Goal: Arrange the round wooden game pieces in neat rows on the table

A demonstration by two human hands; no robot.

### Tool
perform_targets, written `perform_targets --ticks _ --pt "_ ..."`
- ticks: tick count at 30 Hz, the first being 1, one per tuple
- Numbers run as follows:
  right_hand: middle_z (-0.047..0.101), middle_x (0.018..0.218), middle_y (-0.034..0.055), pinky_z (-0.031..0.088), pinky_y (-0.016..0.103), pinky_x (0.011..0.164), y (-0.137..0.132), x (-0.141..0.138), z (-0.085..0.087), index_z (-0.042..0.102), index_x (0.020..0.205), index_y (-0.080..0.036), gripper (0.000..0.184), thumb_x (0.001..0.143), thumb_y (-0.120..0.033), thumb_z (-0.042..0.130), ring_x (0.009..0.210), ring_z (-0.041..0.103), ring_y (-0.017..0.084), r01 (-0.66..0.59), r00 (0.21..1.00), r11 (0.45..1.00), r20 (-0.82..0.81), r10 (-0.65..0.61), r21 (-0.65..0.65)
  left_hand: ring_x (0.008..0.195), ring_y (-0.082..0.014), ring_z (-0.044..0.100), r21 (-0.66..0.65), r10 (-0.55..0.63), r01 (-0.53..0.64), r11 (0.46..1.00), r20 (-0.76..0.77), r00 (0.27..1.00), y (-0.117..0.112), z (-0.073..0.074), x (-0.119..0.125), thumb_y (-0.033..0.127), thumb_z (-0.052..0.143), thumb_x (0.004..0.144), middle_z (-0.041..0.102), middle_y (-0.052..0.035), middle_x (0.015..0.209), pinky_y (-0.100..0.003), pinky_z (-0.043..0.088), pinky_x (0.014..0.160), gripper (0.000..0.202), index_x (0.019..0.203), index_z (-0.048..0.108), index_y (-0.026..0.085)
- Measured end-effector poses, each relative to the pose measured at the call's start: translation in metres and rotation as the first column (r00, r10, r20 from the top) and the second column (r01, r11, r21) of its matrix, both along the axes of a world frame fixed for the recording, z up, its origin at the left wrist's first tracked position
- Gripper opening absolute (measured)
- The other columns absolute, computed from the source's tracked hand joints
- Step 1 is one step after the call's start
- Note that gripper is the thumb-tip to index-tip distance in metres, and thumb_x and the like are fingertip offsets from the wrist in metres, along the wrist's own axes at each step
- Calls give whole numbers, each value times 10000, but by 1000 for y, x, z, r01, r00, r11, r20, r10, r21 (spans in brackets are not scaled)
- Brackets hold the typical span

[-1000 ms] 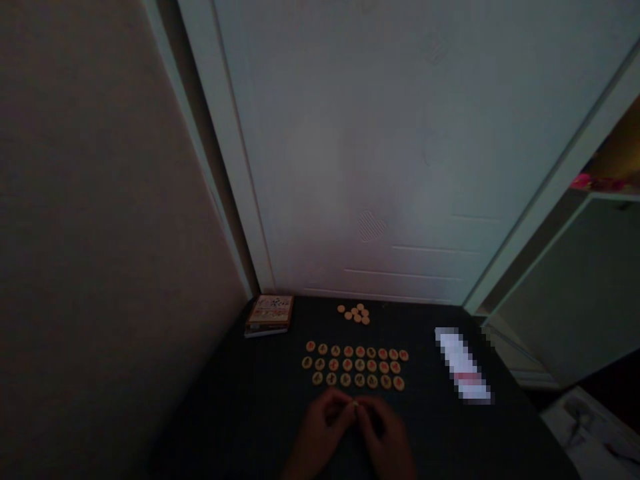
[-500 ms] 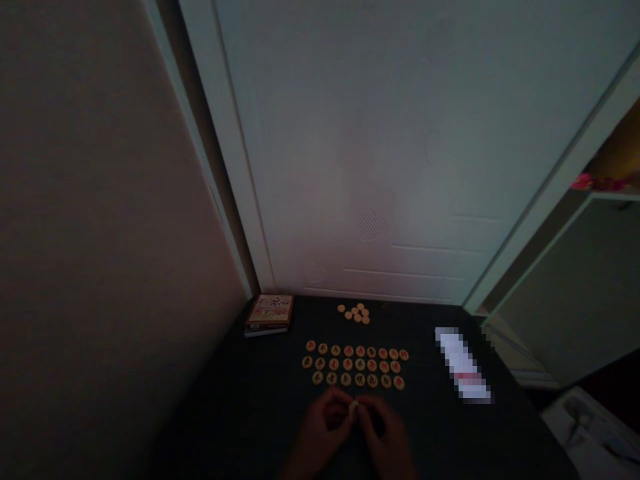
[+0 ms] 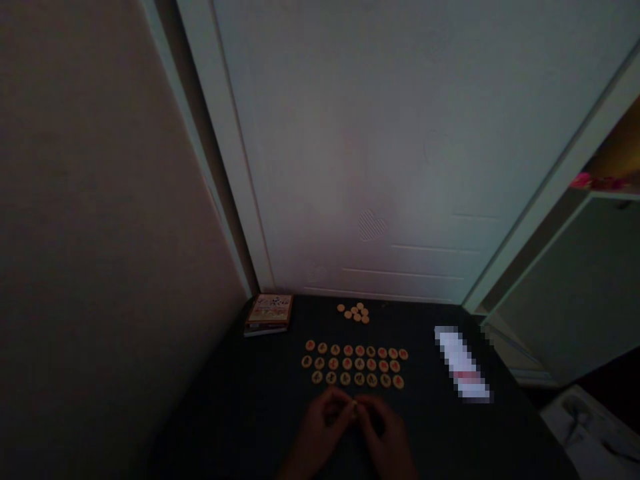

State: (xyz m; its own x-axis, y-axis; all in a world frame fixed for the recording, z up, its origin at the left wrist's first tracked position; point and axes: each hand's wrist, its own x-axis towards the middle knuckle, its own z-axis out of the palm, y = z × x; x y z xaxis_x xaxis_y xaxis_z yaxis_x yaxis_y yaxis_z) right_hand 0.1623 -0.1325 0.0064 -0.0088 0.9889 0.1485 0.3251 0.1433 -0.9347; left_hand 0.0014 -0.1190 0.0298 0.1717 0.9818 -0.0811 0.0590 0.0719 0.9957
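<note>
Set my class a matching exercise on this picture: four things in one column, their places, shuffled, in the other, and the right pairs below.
Things
1. Discs with red or dark marks
2. Plain pale discs
3. Small pale piece
4. Box or book with a printed top

Places
A. Between the fingertips of the left hand and right hand
B. In three rows
C. Far left corner of the table
D. Loose cluster beyond the rows

Pairs: 1-B, 2-D, 3-A, 4-C

Xiangqi pieces (image 3: 359, 364) are showing red or black characters on tan; desk (image 3: 240, 407) is reading near-black, heart relief (image 3: 371, 225) striped.
</note>
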Motion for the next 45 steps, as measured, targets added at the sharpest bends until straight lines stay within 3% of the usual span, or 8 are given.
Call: perform_targets --ticks 9,18,34,45 --pt "776 962 56 541 257 838 0 -1 1 740 989 -229 272 924 -445 587 912 722 220 18 1000 1000 -10 -18 10 863 -215 722 13 -29 29 999 6 1000 0 1 0 408 714 834 752 -46 893 -286 557 791 225 882 684 190" --pt "779 947 62 552 255 819 0 0 3 749 973 -224 291 924 -460 587 889 729 217 2 1000 1000 -5 -2 21 797 -196 710 26 32 -31 999 -20 999 0 -2 3 408 721 824 736 -20 823 -263 549 744 221 827 667 193" --pt "782 935 66 557 266 825 1 0 1 752 965 -222 339 914 -510 579 883 727 223 29 999 1000 -28 -29 8 912 -221 729 11 -62 62 998 21 998 -1 -1 -2 418 711 848 775 -62 949 -290 561 837 245 938 700 190" --pt "789 924 64 566 265 817 0 0 4 755 961 -222 325 909 -500 595 868 733 221 31 999 999 -37 -30 45 942 -235 735 20 -63 63 998 14 998 -2 1 -1 428 719 830 788 -72 1005 -305 565 872 290 1012 721 202"
